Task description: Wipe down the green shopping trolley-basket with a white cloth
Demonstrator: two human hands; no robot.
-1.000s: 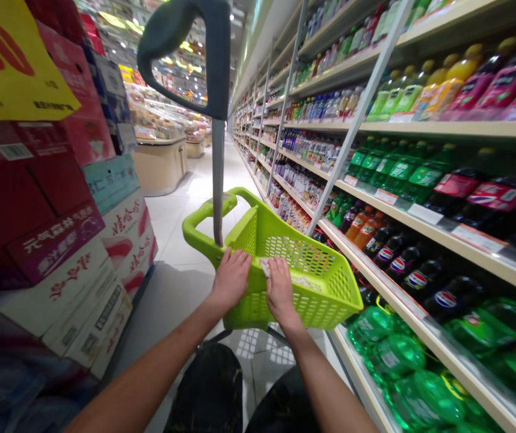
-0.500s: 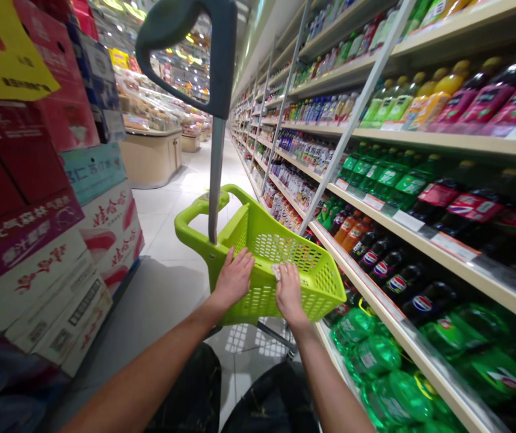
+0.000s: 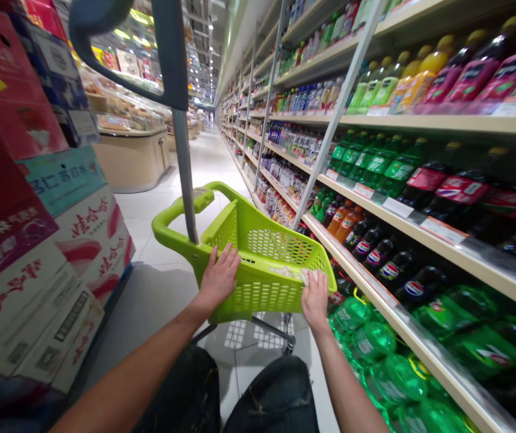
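Note:
A lime-green rolling shopping basket [image 3: 258, 299] stands in front of my knees, with perforated sides and a tall dark handle [image 3: 173, 54] on a metal pole. My left hand [image 3: 219, 275] is hooked over the near rim close to the pole, gripping it. Toward the far right end of the same rim, my right hand [image 3: 316, 299] is closed on a crumpled white tissue [image 3: 305, 276], partly hidden by the fingers, and presses it to the green plastic. A whitish smear or patch shows on the rim between the two hands.
Drink shelves [image 3: 366, 201] run along the right, with green bottles [image 3: 388, 367] low beside the basket. Stacked cartons [image 3: 91, 231] rise on the left. A counter with goods [image 3: 132, 159] stands farther up the tiled aisle [image 3: 206, 150].
My right hand has slid with the tissue along the rim to the right, away from my left hand. The left hand keeps its place on the basket. The view has shifted slightly.

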